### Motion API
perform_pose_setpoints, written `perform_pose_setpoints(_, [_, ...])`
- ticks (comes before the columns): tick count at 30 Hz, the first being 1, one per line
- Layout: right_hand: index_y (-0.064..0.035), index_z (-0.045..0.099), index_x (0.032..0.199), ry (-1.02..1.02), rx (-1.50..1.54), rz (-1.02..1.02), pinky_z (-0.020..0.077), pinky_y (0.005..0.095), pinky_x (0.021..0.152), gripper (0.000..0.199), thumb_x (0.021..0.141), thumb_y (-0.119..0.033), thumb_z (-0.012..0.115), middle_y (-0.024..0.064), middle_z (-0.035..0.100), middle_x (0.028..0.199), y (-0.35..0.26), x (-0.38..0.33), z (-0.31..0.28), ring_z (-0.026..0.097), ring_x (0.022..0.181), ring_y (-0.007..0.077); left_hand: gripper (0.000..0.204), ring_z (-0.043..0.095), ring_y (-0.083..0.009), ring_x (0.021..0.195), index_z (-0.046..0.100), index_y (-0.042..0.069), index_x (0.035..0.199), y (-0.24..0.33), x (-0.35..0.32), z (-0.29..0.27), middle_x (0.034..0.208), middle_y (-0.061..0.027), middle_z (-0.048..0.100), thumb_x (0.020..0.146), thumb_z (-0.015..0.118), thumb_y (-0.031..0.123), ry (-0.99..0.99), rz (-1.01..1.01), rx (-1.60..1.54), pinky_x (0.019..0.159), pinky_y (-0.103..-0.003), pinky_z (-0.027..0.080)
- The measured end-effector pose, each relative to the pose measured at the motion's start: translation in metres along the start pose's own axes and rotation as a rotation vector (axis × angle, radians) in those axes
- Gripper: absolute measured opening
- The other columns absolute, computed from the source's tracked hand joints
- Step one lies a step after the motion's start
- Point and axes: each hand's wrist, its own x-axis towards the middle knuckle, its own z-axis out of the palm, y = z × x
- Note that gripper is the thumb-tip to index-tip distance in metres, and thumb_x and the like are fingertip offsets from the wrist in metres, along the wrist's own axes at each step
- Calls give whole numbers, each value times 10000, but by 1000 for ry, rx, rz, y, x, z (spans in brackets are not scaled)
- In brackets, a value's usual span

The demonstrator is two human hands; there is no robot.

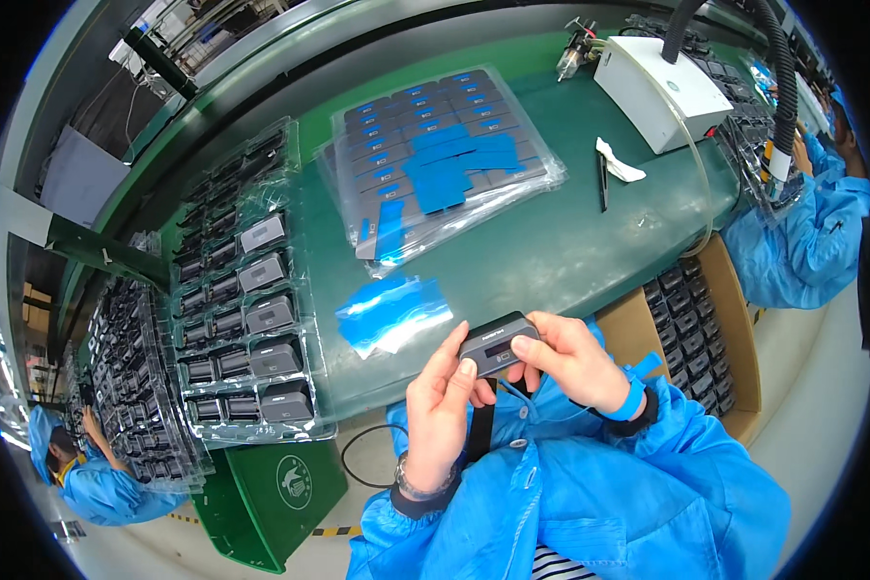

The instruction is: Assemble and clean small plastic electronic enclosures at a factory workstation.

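Observation:
Between my two hands is a small dark grey electronic device [492,333] with rounded corners and a black window on its face. My left hand [439,411] grips its left end, thumb at the near edge and forefinger at the far side. On the right end my right hand [582,365] is closed, its thumb pressed on the face by the window. The device is held over the near edge of the green bench, face up and slightly tilted. Just beyond it lies a loose pile of shiny blue film pieces [392,314].
Left stands a clear tray [316,416] of similar devices. Farther back are stacked grey panels [396,145] with blue film. Tweezers [603,182], a white wipe [621,162] and a white box [648,97] lie right. Beside me are a carton [739,329] and green bin [261,503]; co-workers sit either side.

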Motion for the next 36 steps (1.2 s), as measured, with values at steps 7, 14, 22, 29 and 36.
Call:
perform_pose_setpoints(7, [20, 503, 1066, -207, 155, -32, 455, 240, 653, 289, 948, -225, 404, 88, 614, 901, 4, -1, -2, 579, 677, 104, 285, 493, -77, 460, 570, -22, 1120, -4, 4, -1, 771, -63, 612, 937, 498, 185, 162, 58, 33, 397, -197, 377])
perform_pose_setpoints(14, [24, 534, 1021, 20, -13, -61, 465, 271, 573, 224, 875, -146, 546, 93, 634, 791, 7, -3, 17, 563, 621, 99, 262, 481, -67, 450, 560, -29, 1123, -7, 7, 3, 768, -55, 617, 884, 568, 77, 201, 0, -12, 390, -192, 363])
perform_pose_setpoints(22, [14, 544, 956, -225, 23, 30, 467, 276, 617, 222, 893, -197, 518, 86, 633, 799, 3, 3, 1, 601, 683, 121, 465, 560, -111, 587, 430, -43, 1263, 3, -5, -24, 885, -97, 632, 827, 588, -8, -77, -127, -25, 526, -225, 448])
perform_pose_setpoints(29, [29, 538, 1092, -475, 220, 47, 472, 285, 745, 291, 945, -197, 426, 108, 629, 950, -6, 6, 4, 617, 770, 167, 529, 567, -113, 656, 326, -17, 1358, 16, -18, -45, 858, -76, 599, 863, 512, -31, -179, -143, 11, 605, -231, 462])
perform_pose_setpoints(36, [25, 580, 880, -31, 202, -68, 456, 234, 533, 345, 948, -277, 427, 98, 615, 694, 3, 15, 48, 566, 576, 118, 569, 596, -193, 631, 328, 32, 1368, 31, -36, -34, 758, -143, 595, 842, 540, -19, 15, 106, 461, 605, -300, 481])
